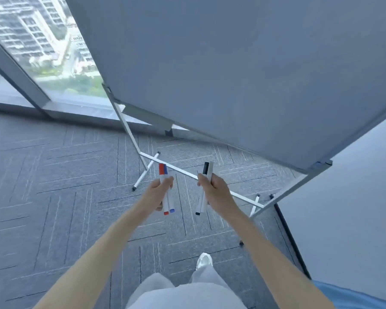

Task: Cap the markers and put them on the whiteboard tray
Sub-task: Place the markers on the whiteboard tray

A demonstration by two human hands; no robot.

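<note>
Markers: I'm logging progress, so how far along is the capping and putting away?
Done: all four look capped. In hand: the left hand holds the red marker and blue marker; the right hand holds the black marker and another. Left: placing them on the tray.

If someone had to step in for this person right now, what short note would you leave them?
Left hand: closed around the red marker and the blue marker, both capped.
Right hand: closed around the black marker and a white-capped marker, caps on as far as I can tell.
Whiteboard stands just ahead on its stand; the tray sits under its lower edge and looks bare.
Done: capping, apparently.
Left: step up and lay all four markers on the tray.
</note>
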